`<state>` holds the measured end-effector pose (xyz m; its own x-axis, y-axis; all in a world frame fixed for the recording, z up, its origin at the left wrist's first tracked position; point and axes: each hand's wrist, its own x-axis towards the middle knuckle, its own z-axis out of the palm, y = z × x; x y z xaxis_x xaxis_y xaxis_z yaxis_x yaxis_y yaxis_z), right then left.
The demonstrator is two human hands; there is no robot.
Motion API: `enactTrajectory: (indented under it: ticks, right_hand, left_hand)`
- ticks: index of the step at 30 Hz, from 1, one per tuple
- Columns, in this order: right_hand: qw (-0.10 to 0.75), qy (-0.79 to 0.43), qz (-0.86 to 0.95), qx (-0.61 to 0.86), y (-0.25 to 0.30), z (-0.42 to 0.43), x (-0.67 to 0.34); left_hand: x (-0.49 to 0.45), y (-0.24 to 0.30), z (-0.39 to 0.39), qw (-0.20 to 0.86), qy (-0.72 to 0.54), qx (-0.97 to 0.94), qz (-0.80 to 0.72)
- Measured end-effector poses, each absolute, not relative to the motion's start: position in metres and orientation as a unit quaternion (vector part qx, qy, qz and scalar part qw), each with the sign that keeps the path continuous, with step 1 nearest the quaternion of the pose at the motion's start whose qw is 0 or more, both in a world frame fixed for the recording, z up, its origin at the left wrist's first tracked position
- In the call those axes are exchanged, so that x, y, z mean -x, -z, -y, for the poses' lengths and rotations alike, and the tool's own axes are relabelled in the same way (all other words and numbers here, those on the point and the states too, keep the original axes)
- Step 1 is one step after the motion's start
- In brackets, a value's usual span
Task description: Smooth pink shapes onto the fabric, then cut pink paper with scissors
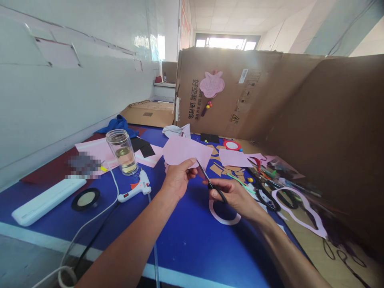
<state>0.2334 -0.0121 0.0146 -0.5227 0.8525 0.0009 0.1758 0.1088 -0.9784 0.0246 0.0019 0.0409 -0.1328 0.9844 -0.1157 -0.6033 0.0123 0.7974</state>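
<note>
My left hand [178, 179] pinches a sheet of pale pink paper or craft foam [184, 150] at its lower edge, holding it up above the blue table. My right hand [232, 197] is shut on a pair of scissors with black handles [216, 191]. Their thin metal blades [201, 169] point up and left, reaching the sheet's lower right edge. The fingers partly hide the handles. A curved pale pink offcut ring [223, 216] lies on the table below my right hand.
A hot glue gun [139, 186] and a glass jar holding yellowish liquid [122, 152] stand left of my hands. Cables cross the blue table [183, 248]. Several paper scraps and tools lie at right, before a cardboard wall [228, 92] bearing a pink ornament [212, 85].
</note>
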Motion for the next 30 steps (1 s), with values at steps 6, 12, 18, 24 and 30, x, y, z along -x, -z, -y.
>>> enactTrajectory:
  ticks: [6,12,18,24,30]
  right_hand:
    - [0.306,-0.566,0.664,0.382,-0.0125,0.0103,-0.2367]
    - [0.301,-0.575,0.651,0.393,-0.0109,0.0087,-0.2400]
    - [0.302,-0.589,0.636,0.397,-0.0118,0.0090,-0.2395]
    - [0.305,-0.602,0.620,0.402,-0.0124,0.0103,-0.2378]
    - [0.306,-0.594,0.623,0.407,-0.0118,0.0099,-0.2377]
  left_hand:
    - [-0.0247,-0.0435,-0.0003,0.614,-0.652,-0.245,-0.371]
    - [-0.0248,-0.0459,0.0006,0.608,-0.662,-0.232,-0.372]
    - [-0.0263,-0.0462,0.0023,0.608,-0.656,-0.239,-0.378]
    - [-0.0298,-0.0447,0.0034,0.609,-0.655,-0.246,-0.373]
    - [-0.0315,-0.0436,0.0051,0.608,-0.662,-0.233,-0.370]
